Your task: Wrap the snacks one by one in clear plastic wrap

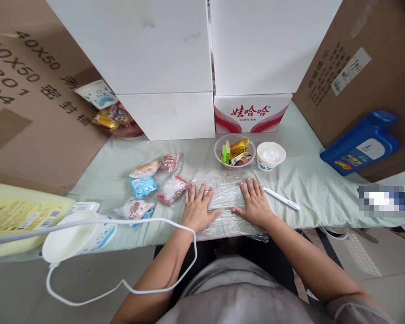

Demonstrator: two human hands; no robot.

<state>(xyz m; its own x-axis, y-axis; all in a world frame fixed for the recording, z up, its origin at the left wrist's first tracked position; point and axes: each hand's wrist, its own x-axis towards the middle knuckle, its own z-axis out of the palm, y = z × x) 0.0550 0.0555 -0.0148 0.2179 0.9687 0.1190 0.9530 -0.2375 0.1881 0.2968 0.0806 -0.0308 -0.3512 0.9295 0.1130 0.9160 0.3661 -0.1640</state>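
Note:
A sheet of clear plastic wrap (225,198) lies spread on the cloth-covered surface, its near end bunched at the edge. My left hand (198,208) rests flat on its left part, fingers apart. On the right part lies my right hand (255,203), also flat with fingers spread. A white pen-shaped tool (281,198) lies beside my right hand; its exact kind is unclear. Near my left fingertips sits a red-and-clear snack packet (173,190). Beyond the wrap stand a clear plastic bowl (218,155) of wrapped snacks and a paper cup (266,165) holding clear crumpled plastic.
More packets, including a blue one (143,186), lie at left. White boxes (182,114) and a printed water carton (249,113) stand behind. A blue bottle (361,144) leans at right. A white cable (121,221) crosses the left foreground near a paper cup (101,231).

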